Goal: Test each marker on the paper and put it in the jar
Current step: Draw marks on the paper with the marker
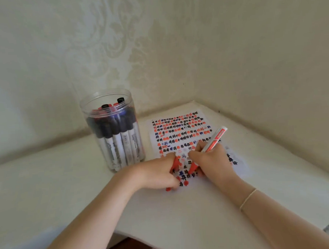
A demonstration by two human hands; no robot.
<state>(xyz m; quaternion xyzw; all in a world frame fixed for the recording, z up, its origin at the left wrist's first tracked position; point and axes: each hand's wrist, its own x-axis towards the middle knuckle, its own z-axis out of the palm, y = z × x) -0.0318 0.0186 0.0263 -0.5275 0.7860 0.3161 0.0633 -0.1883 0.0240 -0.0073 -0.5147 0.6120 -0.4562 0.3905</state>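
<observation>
A sheet of paper point(181, 131) covered in rows of red, black and blue test marks lies on the white table. My right hand point(211, 160) grips a red marker point(216, 136), its tip down on the paper and its white barrel slanting up to the right. My left hand point(158, 174) is curled around a red cap point(175, 164) and rests on the paper's lower left part. A clear plastic jar point(114, 130) stands left of the paper, holding several capped markers upright.
The white table point(184, 218) sits in a corner of patterned wallpapered walls; its front edge runs along the bottom and its right edge drops off at the far right. A thin band circles my right wrist point(247, 199).
</observation>
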